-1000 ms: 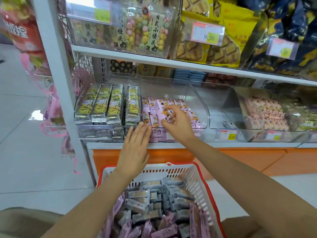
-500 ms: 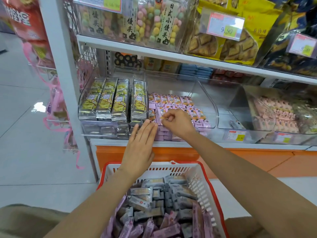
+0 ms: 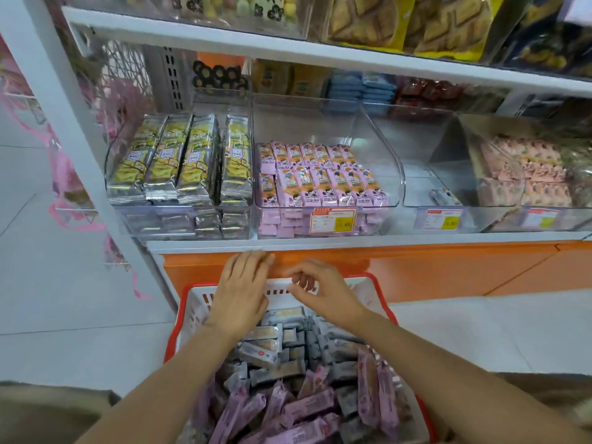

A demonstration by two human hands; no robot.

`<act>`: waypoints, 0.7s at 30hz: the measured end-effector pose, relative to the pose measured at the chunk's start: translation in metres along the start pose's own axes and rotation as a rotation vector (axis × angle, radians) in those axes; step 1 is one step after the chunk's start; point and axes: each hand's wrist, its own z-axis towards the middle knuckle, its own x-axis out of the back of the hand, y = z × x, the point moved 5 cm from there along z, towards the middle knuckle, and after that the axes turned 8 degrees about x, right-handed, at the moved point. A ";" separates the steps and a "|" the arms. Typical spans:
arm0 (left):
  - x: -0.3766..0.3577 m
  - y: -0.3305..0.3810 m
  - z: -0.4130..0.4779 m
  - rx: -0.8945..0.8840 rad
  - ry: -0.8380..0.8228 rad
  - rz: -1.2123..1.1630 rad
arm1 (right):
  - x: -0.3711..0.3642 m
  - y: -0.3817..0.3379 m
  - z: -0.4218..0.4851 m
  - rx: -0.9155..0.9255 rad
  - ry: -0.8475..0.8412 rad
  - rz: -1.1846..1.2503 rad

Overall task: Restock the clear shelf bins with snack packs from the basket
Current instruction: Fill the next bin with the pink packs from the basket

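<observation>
**Desk:** Where are the hands?

**Operator:** I have both over the far end of the basket [image 3: 382,285], just below the shelf edge [image 3: 416,240]. The left hand [image 3: 240,296] is flat, palm down, with the fingers straight and pressed together. Its fingertips lie over the orange panel [image 3: 432,270], and it holds nothing. The right hand [image 3: 323,294] is just beside it, fingers bent and loose, and I see no pack in them.

**Desk:** And the stock in the basket?

**Operator:** The loose pink packs [image 3: 307,406] lie jumbled at the near end. Their long axes mostly run away from me or on a slant, and several overlap. The grey packs [image 3: 266,350] fill the far end, and most of them lie crosswise.

**Desk:** The bins?

**Operator:** The middle clear bin [image 3: 382,145] holds the shelved pink packs [image 3: 320,181] in two rows, side by side and printed face up. Each has its long axis front to back, with a short end towards the aisle. I see more stacked underneath, around the price tag [image 3: 333,219]. The left bin [image 3: 112,145] holds long yellow-and-silver packs [image 3: 179,161], which also run front to back. The right bin [image 3: 423,174] has one small pack [image 3: 446,197] lying on a slant near its front.
</observation>
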 end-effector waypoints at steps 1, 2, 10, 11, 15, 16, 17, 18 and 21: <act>-0.009 -0.004 -0.002 0.034 -0.043 0.016 | -0.012 0.015 -0.011 -0.056 -0.086 0.002; -0.016 -0.007 -0.004 0.066 -0.081 0.033 | -0.025 0.029 -0.022 -0.112 -0.178 0.004; -0.056 -0.023 -0.009 0.171 -0.204 0.086 | -0.110 0.083 -0.087 -0.308 -0.706 -0.004; -0.058 -0.023 -0.009 0.172 -0.202 0.090 | -0.119 0.088 -0.093 -0.345 -0.736 -0.017; -0.061 -0.023 -0.008 0.168 -0.207 0.107 | -0.143 0.097 -0.108 -0.446 -0.813 0.013; -0.061 -0.023 -0.008 0.169 -0.216 0.115 | -0.146 0.097 -0.109 -0.434 -0.818 0.014; -0.063 -0.023 -0.009 0.171 -0.222 0.118 | -0.147 0.097 -0.108 -0.426 -0.815 0.010; -0.064 -0.023 -0.009 0.174 -0.224 0.116 | -0.147 0.097 -0.107 -0.423 -0.801 0.009; -0.065 -0.023 -0.010 0.175 -0.221 0.101 | -0.145 0.095 -0.104 -0.425 -0.743 0.042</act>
